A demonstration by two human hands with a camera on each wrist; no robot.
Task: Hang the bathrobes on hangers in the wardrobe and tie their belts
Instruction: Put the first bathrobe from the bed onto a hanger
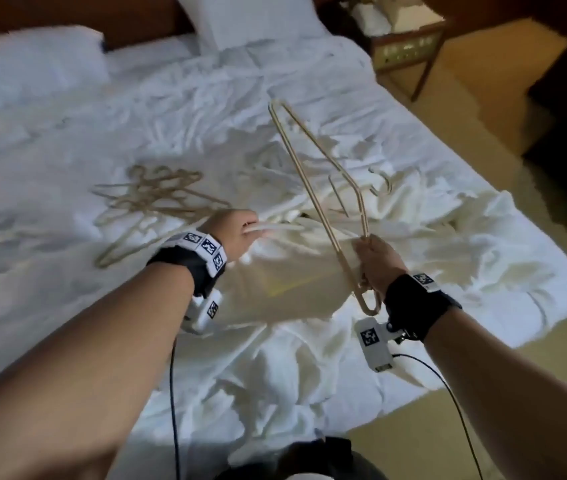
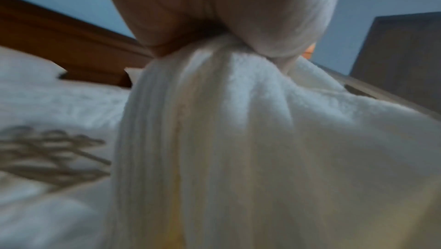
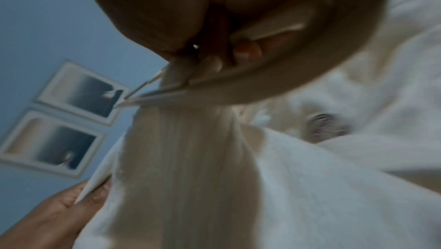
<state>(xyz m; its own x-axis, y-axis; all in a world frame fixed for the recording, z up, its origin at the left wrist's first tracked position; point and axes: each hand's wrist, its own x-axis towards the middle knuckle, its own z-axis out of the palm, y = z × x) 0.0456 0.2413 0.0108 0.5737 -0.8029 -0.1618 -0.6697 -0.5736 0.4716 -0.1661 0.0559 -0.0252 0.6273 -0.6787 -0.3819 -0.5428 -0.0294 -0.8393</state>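
A white bathrobe [image 1: 285, 282] is lifted a little above the bed [image 1: 67, 150] between my two hands. My left hand [image 1: 232, 233] grips its folded edge [image 2: 210, 121], fingers curled around the cloth. My right hand [image 1: 377, 259] grips the other side of the bathrobe [image 3: 190, 158] together with a gold wire hanger [image 1: 313, 174], which sticks up and away from me; its hook [image 1: 368, 304] hangs below my fist. The left hand [image 3: 59, 211] also shows in the right wrist view, pinching the cloth. More white robe fabric [image 1: 361, 174] lies crumpled behind on the bed.
A pile of several gold hangers [image 1: 157, 199] lies on the bed left of my left hand. Pillows [image 1: 240, 19] and a wooden headboard [image 1: 67, 12] are at the far end. A bedside table [image 1: 406, 53] stands at the right, with floor [image 1: 483, 393] beside the bed.
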